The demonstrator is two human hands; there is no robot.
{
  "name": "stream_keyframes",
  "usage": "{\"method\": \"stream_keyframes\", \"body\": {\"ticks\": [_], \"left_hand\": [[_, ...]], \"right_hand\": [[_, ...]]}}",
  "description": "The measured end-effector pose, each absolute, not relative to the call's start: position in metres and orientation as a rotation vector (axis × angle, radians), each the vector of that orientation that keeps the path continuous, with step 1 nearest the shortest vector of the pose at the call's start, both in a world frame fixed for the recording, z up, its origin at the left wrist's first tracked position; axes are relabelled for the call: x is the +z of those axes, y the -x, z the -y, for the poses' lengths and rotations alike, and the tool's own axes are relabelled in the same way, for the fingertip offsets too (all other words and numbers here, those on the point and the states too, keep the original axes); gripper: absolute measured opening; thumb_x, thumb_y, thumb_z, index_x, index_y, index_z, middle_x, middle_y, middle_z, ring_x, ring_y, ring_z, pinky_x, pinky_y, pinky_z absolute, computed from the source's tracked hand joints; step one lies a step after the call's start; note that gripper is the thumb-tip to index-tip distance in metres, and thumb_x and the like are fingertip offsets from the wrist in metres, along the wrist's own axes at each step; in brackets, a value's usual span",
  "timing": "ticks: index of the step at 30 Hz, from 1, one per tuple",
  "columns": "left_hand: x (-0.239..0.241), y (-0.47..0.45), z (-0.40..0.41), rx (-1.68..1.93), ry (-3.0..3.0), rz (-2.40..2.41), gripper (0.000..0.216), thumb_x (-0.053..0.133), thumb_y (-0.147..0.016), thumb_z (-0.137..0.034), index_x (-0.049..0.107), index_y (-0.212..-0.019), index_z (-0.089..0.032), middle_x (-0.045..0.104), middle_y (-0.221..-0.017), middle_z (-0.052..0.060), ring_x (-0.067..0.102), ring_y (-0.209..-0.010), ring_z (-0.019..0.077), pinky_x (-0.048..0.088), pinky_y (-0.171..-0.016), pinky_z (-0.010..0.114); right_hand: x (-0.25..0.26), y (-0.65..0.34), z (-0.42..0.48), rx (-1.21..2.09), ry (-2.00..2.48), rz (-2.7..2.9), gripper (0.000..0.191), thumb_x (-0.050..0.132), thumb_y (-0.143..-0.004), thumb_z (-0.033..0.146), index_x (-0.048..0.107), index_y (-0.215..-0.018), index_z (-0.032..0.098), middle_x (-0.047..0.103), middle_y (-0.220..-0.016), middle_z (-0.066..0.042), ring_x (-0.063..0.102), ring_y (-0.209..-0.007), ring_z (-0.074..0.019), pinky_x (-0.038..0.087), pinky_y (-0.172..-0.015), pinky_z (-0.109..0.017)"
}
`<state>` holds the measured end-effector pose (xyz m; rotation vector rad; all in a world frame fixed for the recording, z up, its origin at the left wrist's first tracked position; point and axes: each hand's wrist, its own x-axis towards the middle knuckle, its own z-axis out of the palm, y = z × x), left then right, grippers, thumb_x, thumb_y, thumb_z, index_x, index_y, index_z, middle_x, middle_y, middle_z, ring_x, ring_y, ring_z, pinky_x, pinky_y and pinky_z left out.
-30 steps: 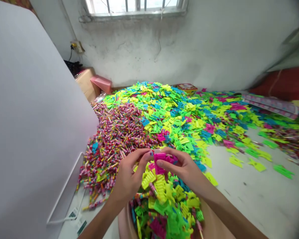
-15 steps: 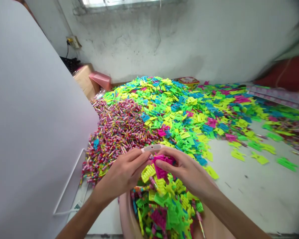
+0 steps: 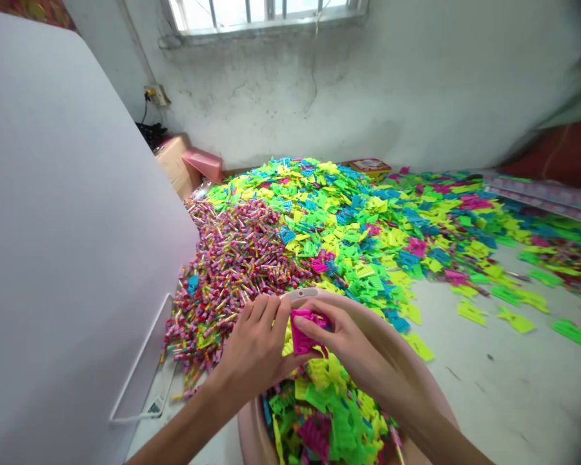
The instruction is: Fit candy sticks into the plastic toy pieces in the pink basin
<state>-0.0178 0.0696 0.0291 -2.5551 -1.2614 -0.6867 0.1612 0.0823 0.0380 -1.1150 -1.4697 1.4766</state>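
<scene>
"How far along is the work looking?"

"Lots is being left, I'm guessing. A giant heap of flat green, yellow, blue and pink plastic pieces point(image 3: 319, 206) is lying by the grey-white wall point(image 3: 416, 97). A big heap of thin, mostly pink patterned sticks point(image 3: 242, 252) is sitting beside it."

"And up close?"

"A round, pale pink plastic tub point(image 3: 414, 361) is holding more pieces and some sticks, all jumbled. I'm not spotting any I can surely call done."

"What are the hands doing?"

"The right hand point(image 3: 346, 332) is pinching one bright pink plastic piece point(image 3: 300, 343) over the tub. The left hand point(image 3: 259, 336) is curling close beside it; I can't tell if it's gripping anything."

"What's hiding?"

"A tall white panel point(image 3: 87, 213) is covering things on the left. The tub's near end is getting cut off. Fingers are covering part of the pink piece."
</scene>
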Motion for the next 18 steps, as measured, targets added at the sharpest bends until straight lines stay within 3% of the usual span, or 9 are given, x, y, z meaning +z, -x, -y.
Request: {"method": "stream_keyframes", "body": {"ticks": [6,18], "left_hand": [[0.025,0.022,-0.061,-0.736,2.741,1.35,0.061,0.065,-0.089,-0.051,0.044,-0.133,-0.014,0.061,-0.122,0.017,0.054,-0.11,0.0345,0.044,-0.094,0.05],[0.024,0.011,-0.045,-0.85,2.711,1.486,0.058,0.066,-0.092,-0.044,0.042,-0.136,-0.014,0.06,-0.122,0.016,0.053,-0.113,0.0351,0.045,-0.097,0.053]], "right_hand": [[0.034,-0.161,-0.071,1.339,1.17,1.456,0.033,0.066,-0.085,0.057,0.07,-0.09,0.025,0.072,-0.09,-0.004,0.066,-0.09,-0.0271,0.054,-0.084,-0.04],[0.026,-0.162,-0.066,1.384,1.194,1.339,0.032,0.074,-0.078,0.054,0.072,-0.086,0.023,0.071,-0.089,-0.004,0.065,-0.089,-0.0276,0.055,-0.083,-0.04]]}}
